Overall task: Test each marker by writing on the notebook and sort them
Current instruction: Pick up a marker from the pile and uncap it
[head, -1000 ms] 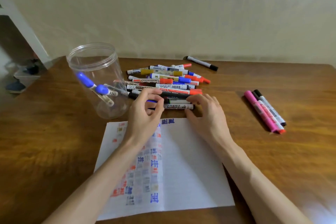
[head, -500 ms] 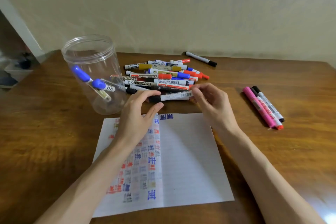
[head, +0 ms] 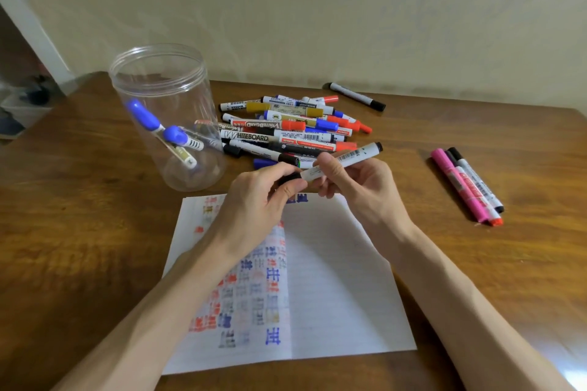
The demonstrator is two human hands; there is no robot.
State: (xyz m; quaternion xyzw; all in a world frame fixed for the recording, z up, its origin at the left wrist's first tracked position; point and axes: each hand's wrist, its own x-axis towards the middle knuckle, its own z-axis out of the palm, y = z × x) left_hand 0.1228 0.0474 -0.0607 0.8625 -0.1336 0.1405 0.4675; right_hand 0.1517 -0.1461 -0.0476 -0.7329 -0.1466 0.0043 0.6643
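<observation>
White-barrelled with black ends, the barcode-printed marker (head: 352, 155) is held in the air over the top edge of the open lined notebook (head: 333, 279), tilted with its far end up to the right. The right hand (head: 359, 187) holds the barrel, fingers (head: 330, 168) curled round it. The left hand (head: 263, 200) pinches the near black end, which seems to be the cap, between thumb and fingers (head: 279, 170).

The step in hand looks like uncapping before a test stroke. It goes best if the right hand keeps the barrel steady while the left pulls straight along its length without bending, and then keeps the cap so it can go back on. The notebook's left page is crowded with coloured marks, so the blank right page is the better place to write.

Just beyond lies the loose pile of mixed markers (head: 286, 130), probably still untested. Left of it stands a clear plastic jar (head: 165, 79) holding blue-capped markers (head: 152, 124). Well to the right, three markers, pink, black and red (head: 467, 187), lie together on the brown wooden counter (head: 79, 232), and a single black-tipped marker (head: 355, 95) lies near the wall.
</observation>
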